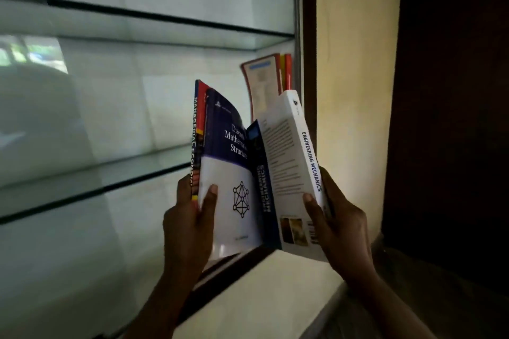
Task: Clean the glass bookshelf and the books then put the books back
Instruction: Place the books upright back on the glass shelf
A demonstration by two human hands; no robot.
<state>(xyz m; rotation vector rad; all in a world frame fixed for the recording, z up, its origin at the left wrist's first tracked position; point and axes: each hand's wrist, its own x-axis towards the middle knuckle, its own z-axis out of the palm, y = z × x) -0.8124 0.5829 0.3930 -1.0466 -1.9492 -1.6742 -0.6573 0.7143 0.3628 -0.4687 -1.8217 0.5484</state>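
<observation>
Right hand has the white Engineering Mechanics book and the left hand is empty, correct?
No: in the head view the left hand grips the blue-and-white maths book and a red book behind it. The right hand does hold the white book.

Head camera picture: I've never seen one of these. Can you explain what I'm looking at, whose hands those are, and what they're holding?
There is no machine here. This single picture comes from a wide-angle camera worn on a person's head, looking forward and down at their own bare hands.

The left hand grips a Managerial Economics book together with a blue and white mathematics book. The right hand grips a white Engineering Mechanics book. A dark blue book sits between them; I cannot tell which hand holds it.

Behind is a glass shelf, and a few standing books are at its right end.
</observation>
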